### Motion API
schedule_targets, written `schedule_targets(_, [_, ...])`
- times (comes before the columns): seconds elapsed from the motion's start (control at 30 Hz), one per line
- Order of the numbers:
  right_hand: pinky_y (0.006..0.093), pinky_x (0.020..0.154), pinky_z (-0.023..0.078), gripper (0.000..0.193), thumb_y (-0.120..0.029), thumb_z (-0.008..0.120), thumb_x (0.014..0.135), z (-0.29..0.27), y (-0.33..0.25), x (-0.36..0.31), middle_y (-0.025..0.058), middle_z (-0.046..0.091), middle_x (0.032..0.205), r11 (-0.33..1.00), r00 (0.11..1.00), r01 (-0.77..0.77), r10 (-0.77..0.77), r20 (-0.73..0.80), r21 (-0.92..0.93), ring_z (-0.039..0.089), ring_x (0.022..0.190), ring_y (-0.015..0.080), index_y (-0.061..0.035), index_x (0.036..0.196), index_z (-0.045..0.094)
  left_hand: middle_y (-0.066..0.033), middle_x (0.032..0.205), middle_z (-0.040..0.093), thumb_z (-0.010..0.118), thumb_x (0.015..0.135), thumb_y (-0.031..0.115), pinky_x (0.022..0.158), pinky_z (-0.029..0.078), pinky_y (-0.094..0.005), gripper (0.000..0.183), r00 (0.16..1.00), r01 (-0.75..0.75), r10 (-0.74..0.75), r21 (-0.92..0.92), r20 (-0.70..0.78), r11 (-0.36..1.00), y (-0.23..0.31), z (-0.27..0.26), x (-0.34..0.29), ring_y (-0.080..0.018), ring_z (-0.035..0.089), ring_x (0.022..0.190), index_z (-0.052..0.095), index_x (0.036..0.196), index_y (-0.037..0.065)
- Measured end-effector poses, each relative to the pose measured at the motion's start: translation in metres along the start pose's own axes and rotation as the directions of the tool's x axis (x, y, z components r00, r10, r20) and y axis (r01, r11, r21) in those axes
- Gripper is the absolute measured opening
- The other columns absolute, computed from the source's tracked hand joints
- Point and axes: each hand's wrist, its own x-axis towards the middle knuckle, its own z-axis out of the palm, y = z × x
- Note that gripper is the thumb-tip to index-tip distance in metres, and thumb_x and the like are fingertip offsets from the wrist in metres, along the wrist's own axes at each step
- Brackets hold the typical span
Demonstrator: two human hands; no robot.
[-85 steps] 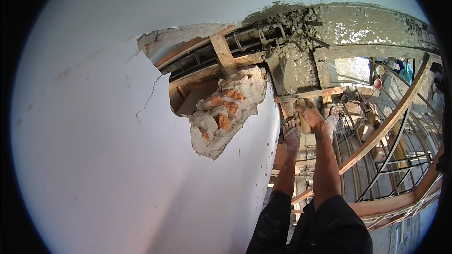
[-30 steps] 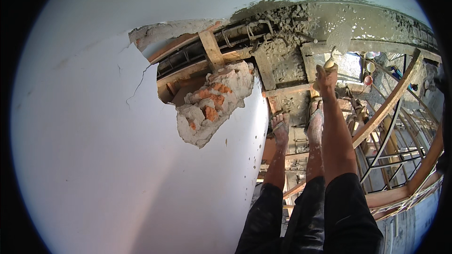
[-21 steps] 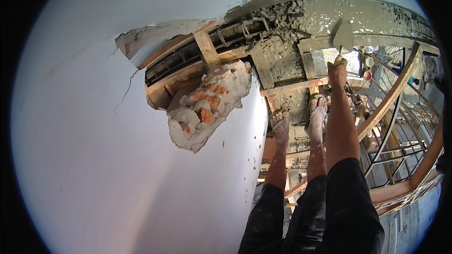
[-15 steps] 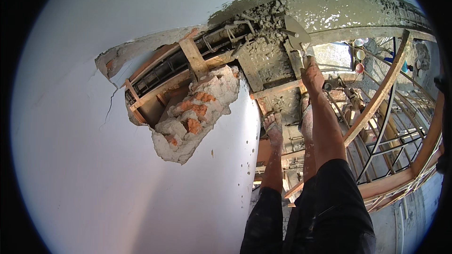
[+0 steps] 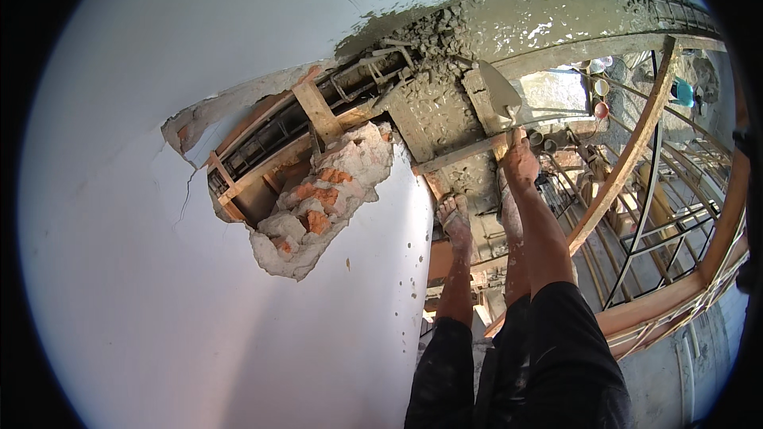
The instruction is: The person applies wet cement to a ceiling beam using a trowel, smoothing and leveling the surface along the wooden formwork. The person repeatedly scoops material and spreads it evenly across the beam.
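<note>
My right hand [image 5: 520,167] is closed around the handle of a trowel [image 5: 497,92], whose broad flat metal blade points away from me. The blade stands beside a cement-smeared board at the right end of a mortar-covered wooden platform [image 5: 447,115]. Just beyond the platform lies a heap of wet, stony concrete [image 5: 435,36]. To its left a formwork trough [image 5: 294,127] holds dark steel reinforcing bars, with a wooden batten [image 5: 316,111] across it. My left hand is out of the picture.
A broken white wall [image 5: 334,342] with exposed brick [image 5: 318,191] fills the left. My bare feet [image 5: 455,218] stand on boards below the platform. At right a slanting timber [image 5: 628,159] crosses a scaffold over a lower level with buckets [image 5: 601,110]. A person in blue [image 5: 682,92] is there.
My right hand has drawn the trowel back toward me, off the edge of the concrete heap. The view has shifted slightly.
</note>
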Motion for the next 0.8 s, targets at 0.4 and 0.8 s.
schedule_targets(0.4, [0.0515,0.087,0.054,0.043,-0.019,0.045,0.1,-0.012,-0.004,-0.004,0.0212,0.066,0.121,0.976,0.965,0.174,-0.142,-0.221,0.134,0.067,0.103,0.0433,-0.0145,0.143,0.047,-0.02,0.148,0.047,0.06,0.1,0.021,0.117,0.03,-0.0559,0.052,0.994,0.019,-0.029,-0.097,-0.102,0.995,-0.001,0.006,-0.006,-0.0424,0.042,0.136,0.047,0.147,0.003])
schedule_targets(0.8, [0.0514,0.087,0.054,0.046,-0.019,0.04,0.101,-0.023,-0.005,-0.06,0.0212,0.065,0.127,0.999,0.992,0.01,-0.014,0.122,0.037,0.067,0.109,0.0406,-0.0175,0.147,0.046,-0.0164,0.15,0.047,0.058,0.1,0.025,0.117,0.03,-0.0535,0.053,0.984,-0.05,0.047,-0.008,-0.169,0.999,-0.001,0.001,-0.007,-0.0375,0.041,0.138,0.046,0.148,0.006])
